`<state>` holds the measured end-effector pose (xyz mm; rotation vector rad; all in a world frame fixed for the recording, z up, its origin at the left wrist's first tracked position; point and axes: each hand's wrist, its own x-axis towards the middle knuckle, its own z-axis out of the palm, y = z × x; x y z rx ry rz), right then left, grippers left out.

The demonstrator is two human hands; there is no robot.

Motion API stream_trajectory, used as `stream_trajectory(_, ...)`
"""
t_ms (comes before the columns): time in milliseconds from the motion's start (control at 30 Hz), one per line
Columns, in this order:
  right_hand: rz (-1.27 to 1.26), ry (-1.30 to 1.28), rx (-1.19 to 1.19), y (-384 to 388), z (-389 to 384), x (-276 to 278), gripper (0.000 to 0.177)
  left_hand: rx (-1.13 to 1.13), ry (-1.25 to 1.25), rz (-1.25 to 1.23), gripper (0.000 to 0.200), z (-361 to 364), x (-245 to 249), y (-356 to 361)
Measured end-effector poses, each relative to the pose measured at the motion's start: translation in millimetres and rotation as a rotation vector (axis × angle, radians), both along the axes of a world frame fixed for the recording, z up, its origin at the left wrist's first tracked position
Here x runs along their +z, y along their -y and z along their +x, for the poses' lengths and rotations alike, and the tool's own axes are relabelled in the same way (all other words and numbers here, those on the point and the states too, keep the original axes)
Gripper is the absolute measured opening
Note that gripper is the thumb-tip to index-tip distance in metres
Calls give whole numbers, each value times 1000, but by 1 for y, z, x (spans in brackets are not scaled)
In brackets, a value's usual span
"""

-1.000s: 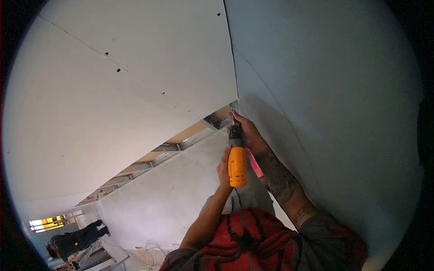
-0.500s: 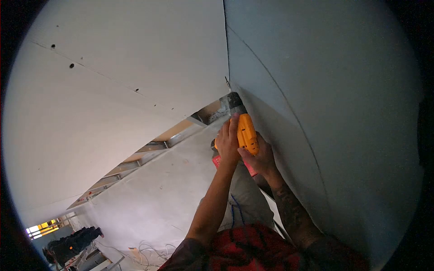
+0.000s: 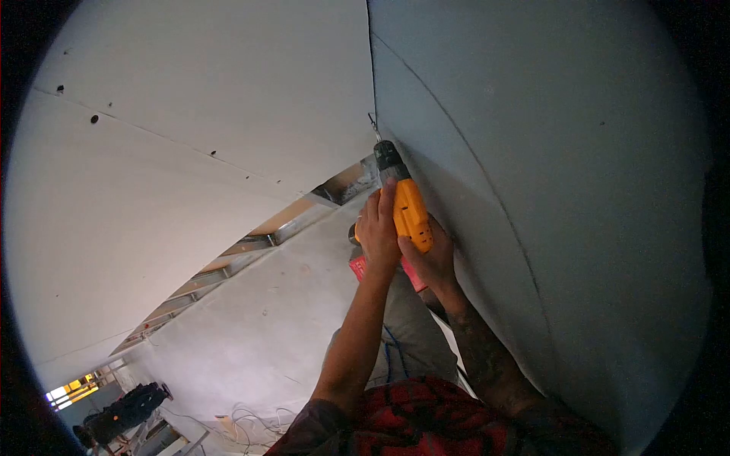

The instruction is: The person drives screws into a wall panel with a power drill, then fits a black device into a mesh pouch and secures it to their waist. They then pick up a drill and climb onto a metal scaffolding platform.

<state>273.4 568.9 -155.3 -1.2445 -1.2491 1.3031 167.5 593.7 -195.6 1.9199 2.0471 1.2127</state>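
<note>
Both hands hold a yellow drill (image 3: 407, 209) with a dark chuck and a red base (image 3: 359, 266). My left hand (image 3: 378, 228) wraps the drill body from the left. From the right and below, my right hand (image 3: 431, 262) grips it, its tattooed forearm lying along the blue-grey board (image 3: 547, 190). The drill's bit (image 3: 373, 126) points up at the seam where that board meets the white drywall (image 3: 213, 99). I cannot tell whether a screw is on the bit.
A gap with bare metal framing (image 3: 296, 220) runs between the white drywall sheets. Another person in dark clothes (image 3: 125, 406) bends over at the lower left, near loose cables (image 3: 243, 424) and a lit window (image 3: 72, 386).
My right hand left the bit's tip and joined the left on the drill body. The drill turned and rose toward the seam, a little higher than half a second ago.
</note>
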Motion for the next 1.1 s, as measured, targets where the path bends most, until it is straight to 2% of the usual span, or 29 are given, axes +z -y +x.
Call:
stream_trajectory(100, 48, -21, -66, -1, -6, -8, 52, 26, 11, 84, 59, 4, 1, -5)
stream_trajectory(233, 22, -17, -110, -8, -8, 9, 50, 62, 111, 7, 60, 9, 5, -11)
stream_trajectory(400, 77, 65, -118, -7, -8, 6, 50, 20, 291, 152, 59, 13, -1, -13)
stream_trajectory(500, 72, 108, -103, -4, -7, 10, 52, 0, 328, 81, 59, 13, 2, -8)
stream_trajectory(633, 109, 117, -109, -6, -8, 14, 53, 12, 293, 146, 59, 18, 2, -10)
stream_trajectory(700, 148, 118, -110, -7, -10, 16, 53, 10, 436, 47, 60, 20, 5, -7)
stream_trajectory(833, 140, 117, -114, -8, -10, 16, 53, 24, 413, 88, 61, 20, 7, -10)
stream_trajectory(900, 124, 120, -109, -9, -9, 18, 54, 15, 517, -22, 62, 20, 2, -8)
stream_trajectory(1100, 75, 173, -106, -11, -12, 21, 57, 4, 514, 64, 62, 20, -10, -13)
